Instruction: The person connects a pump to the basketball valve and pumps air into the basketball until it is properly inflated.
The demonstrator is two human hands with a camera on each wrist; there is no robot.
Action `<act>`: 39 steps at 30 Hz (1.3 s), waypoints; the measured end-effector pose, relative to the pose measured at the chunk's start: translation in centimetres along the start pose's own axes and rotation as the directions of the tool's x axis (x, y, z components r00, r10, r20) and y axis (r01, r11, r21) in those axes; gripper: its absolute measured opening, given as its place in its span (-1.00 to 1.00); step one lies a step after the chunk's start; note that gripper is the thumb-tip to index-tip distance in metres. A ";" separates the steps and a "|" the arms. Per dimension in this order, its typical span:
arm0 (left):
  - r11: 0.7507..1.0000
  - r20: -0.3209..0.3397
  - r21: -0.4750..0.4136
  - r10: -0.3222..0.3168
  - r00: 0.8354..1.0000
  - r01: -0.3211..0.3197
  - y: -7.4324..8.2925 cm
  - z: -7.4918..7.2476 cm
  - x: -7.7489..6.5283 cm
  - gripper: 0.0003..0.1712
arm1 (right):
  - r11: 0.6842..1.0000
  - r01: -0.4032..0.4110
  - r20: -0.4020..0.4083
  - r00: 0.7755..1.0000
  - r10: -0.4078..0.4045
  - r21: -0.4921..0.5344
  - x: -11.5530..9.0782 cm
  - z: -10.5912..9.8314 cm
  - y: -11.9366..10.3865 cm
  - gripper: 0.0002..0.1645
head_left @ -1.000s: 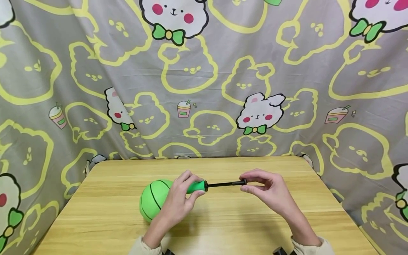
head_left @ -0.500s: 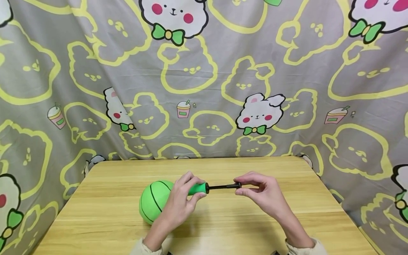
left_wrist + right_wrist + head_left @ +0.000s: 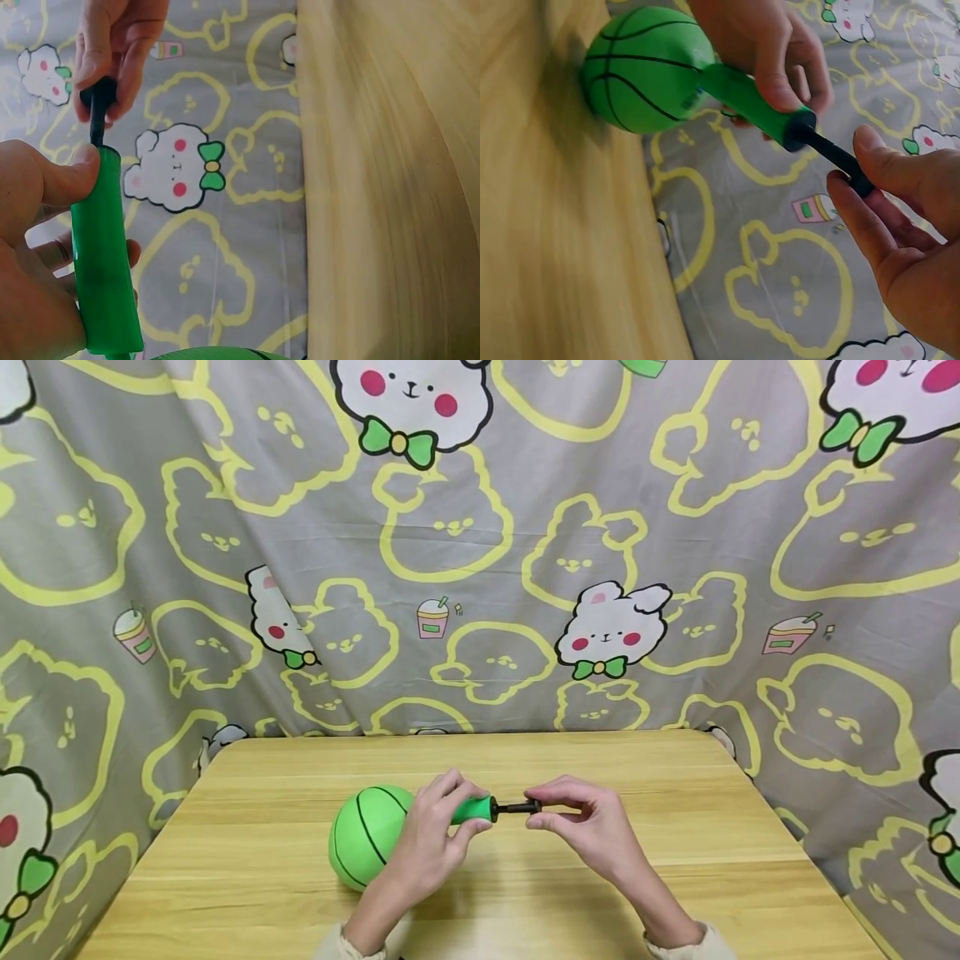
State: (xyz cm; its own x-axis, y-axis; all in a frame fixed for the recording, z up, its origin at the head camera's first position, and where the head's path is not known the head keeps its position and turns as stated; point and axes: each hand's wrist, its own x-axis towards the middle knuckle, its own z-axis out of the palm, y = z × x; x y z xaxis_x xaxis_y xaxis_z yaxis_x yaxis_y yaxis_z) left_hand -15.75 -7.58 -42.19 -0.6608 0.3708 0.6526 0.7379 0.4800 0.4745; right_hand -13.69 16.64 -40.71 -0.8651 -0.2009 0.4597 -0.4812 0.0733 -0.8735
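Well, pump (image 3: 474,810): held in mid-air over the desk (image 3: 615,885), roughly level, its green barrel running from the ball to the black rod (image 3: 513,808), which stands partly out.
Ball (image 3: 366,839): green with black lines, at the pump's far end, on the person's left; from the right wrist the two look joined, though I can't tell whether a needle sits in the ball, or whether the ball touches the desk.
Left hand (image 3: 429,837): fingers wrapped round the barrel, thumb up near the rod end.
Right hand (image 3: 592,827): fingertips and thumb pinching the small black handle (image 3: 535,807) at the rod's tip; the palm is off it.
Rod trouble: a push at an angle could, I'd say, bend or jam something that thin.
Handle trouble: such a light pinch might slip under a firm push, since only fingertips bear on it.
Ball trouble: neither hand appears to steady it, so if the barrel tilts or jerks, the ball could swing, strain the joint or come loose.
Barrel trouble: the left thumb sits close to the handle's path, so a full push might nip it.
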 end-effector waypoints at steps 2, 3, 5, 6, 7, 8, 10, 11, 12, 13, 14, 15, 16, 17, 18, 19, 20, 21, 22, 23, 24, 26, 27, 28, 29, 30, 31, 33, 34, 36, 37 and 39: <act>1.000 0.005 0.001 -0.001 1.000 0.001 0.1 0.0 0.0 -0.70 | 1.000 0.002 -0.008 1.000 -0.002 0.001 -0.1 0.5 0.2 -0.65; 1.000 0.006 0.002 0.003 1.000 -0.003 0.2 0.1 0.0 -0.70 | 1.000 0.003 -0.011 1.000 -0.003 0.004 -0.1 0.7 0.3 -0.65; 1.000 0.011 0.004 0.011 1.000 -0.011 0.3 0.2 0.0 -0.71 | 1.000 0.010 -0.010 1.000 -0.010 0.006 -0.1 1.2 0.4 -0.65; 1.000 0.015 0.008 0.016 1.000 -0.017 0.3 0.3 0.0 -0.72 | 1.000 0.012 -0.007 1.000 -0.012 0.007 -0.2 1.3 0.4 -0.66; 1.000 0.019 0.010 0.022 1.000 -0.022 0.3 0.4 0.0 -0.72 | 1.000 0.012 -0.004 1.000 -0.012 0.007 -0.2 1.5 0.4 -0.66; 0.999 0.021 0.014 0.028 0.999 -0.029 0.4 0.4 0.0 -0.72 | 1.000 0.009 0.000 1.000 -0.009 0.008 -0.2 1.6 0.4 -0.66; 0.999 0.022 0.018 0.041 0.999 -0.042 0.4 0.5 0.0 -0.72 | 1.000 0.002 0.006 1.000 -0.002 0.008 -0.3 1.7 0.4 -0.65; 0.999 0.023 0.020 0.045 0.999 -0.046 0.4 0.6 0.0 -0.72 | 1.000 -0.005 0.008 1.000 0.004 0.009 -0.3 1.7 0.3 -0.65; 0.999 0.023 0.019 0.050 0.999 -0.050 0.4 0.6 0.1 -0.72 | 1.000 -0.011 0.010 1.000 0.011 0.008 -0.3 1.6 0.2 -0.66; 0.998 0.023 0.019 0.052 0.998 -0.052 0.4 0.6 0.1 -0.72 | 1.000 -0.015 0.013 1.000 0.015 0.005 -0.3 1.5 0.1 -0.66; 0.998 0.024 0.019 0.053 0.998 -0.054 0.4 0.7 0.1 -0.72 | 1.000 -0.019 0.017 1.000 0.019 0.002 -0.3 1.4 0.0 -0.66; 0.998 0.026 0.017 0.053 0.998 -0.054 0.4 0.7 0.2 -0.72 | 1.000 -0.022 0.022 0.999 0.023 -0.001 -0.3 1.3 -0.1 -0.66; 0.999 0.030 0.017 0.051 0.998 -0.052 0.4 0.7 0.2 -0.72 | 1.000 -0.027 0.030 0.999 0.028 -0.005 -0.3 1.1 -0.2 -0.67; 0.999 0.034 0.014 0.049 0.998 -0.049 0.4 0.8 0.2 -0.72 | 0.999 -0.032 0.037 0.999 0.033 -0.010 -0.3 1.0 -0.3 -0.67; 0.999 0.036 0.014 0.048 0.998 -0.048 0.4 0.8 0.2 -0.72 | 0.999 -0.036 0.045 0.998 0.037 -0.016 -0.2 0.8 -0.4 -0.68; 0.999 0.037 0.015 0.047 0.998 -0.048 0.3 0.9 0.3 -0.72 | 0.999 -0.039 0.054 0.998 0.040 -0.019 -0.2 0.7 -0.4 -0.69; 0.999 0.039 0.012 0.045 0.998 -0.045 0.3 0.9 0.2 -0.72 | 0.999 -0.043 0.062 0.997 0.045 -0.022 -0.2 0.5 -0.5 -0.69; 0.999 0.040 0.010 0.042 0.998 -0.043 0.3 0.9 0.2 -0.72 | 0.999 -0.047 0.068 0.996 0.049 -0.025 -0.2 0.3 -0.5 -0.70; 0.999 0.038 0.009 0.039 0.999 -0.039 0.3 1.0 0.2 -0.72 | 0.998 -0.049 0.074 0.996 0.050 -0.027 -0.2 0.2 -0.6 -0.70; 0.999 0.036 0.009 0.035 0.999 -0.035 0.3 1.0 0.2 -0.72 | 0.998 -0.048 0.079 0.996 0.051 -0.029 -0.1 0.0 -0.6 -0.71; 0.999 0.034 0.010 0.031 0.999 -0.031 0.3 1.0 0.1 -0.72 | 0.998 -0.047 0.083 0.995 0.049 -0.029 -0.1 -0.2 -0.7 -0.71; 1.000 0.034 0.011 0.018 0.999 -0.019 0.2 1.0 0.1 -0.71 | 0.999 -0.045 0.090 0.995 0.047 -0.029 -0.1 -0.6 -0.8 -0.71; 1.000 0.034 0.012 0.013 0.999 -0.014 0.2 1.0 0.0 -0.71 | 0.999 -0.045 0.093 0.995 0.047 -0.028 -0.1 -0.8 -0.8 -0.71; 1.000 0.035 0.013 0.009 0.999 -0.010 0.2 1.0 0.0 -0.71 | 0.999 -0.045 0.096 0.994 0.047 -0.028 -0.1 -1.0 -0.9 -0.71; 1.000 0.037 0.014 0.006 0.999 -0.007 0.2 0.9 -0.1 -0.71 | 0.999 -0.046 0.100 0.994 0.049 -0.029 -0.1 -1.2 -1.0 -0.71; 1.000 0.038 0.014 0.004 0.999 -0.005 0.1 0.9 -0.1 -0.72 | 0.998 -0.048 0.105 0.993 0.051 -0.028 -0.1 -1.4 -1.0 -0.71; 1.000 0.039 0.013 0.003 0.999 -0.003 0.1 0.9 -0.1 -0.72 | 0.998 -0.051 0.109 0.993 0.054 -0.030 -0.1 -1.6 -1.1 -0.71; 1.000 0.035 0.010 0.004 0.999 -0.004 0.0 0.8 -0.1 -0.72 | 0.998 -0.052 0.114 0.992 0.055 -0.029 0.0 -1.9 -1.2 -0.71; 1.000 0.031 0.010 0.005 1.000 -0.006 0.0 0.7 -0.1 -0.72 | 0.998 -0.052 0.115 0.992 0.055 -0.030 0.0 -2.1 -1.2 -0.71; 1.000 0.027 0.010 0.003 1.000 -0.003 -0.1 0.5 -0.1 -0.72 | 0.999 -0.044 0.115 0.992 0.046 -0.026 0.0 -2.4 -1.3 -0.71; 1.000 0.026 0.010 0.001 1.000 -0.001 -0.2 0.4 -0.1 -0.72 | 0.999 -0.039 0.114 0.993 0.042 -0.025 0.0 -2.6 -1.4 -0.71; 1.000 0.026 0.008 -0.003 1.000 0.002 -0.3 0.3 -0.1 -0.73 | 0.999 -0.024 0.113 0.993 0.027 -0.026 0.0 -3.0 -1.6 -0.70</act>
State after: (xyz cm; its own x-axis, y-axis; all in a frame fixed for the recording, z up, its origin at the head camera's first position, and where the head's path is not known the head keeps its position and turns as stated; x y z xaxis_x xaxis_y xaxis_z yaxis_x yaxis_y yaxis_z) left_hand -15.94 -7.53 -42.55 -0.6661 0.3900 0.6357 0.7351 0.4875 0.4712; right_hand -13.37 19.42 -38.86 -0.8562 -0.3082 0.4147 -0.4635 0.1038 -0.8800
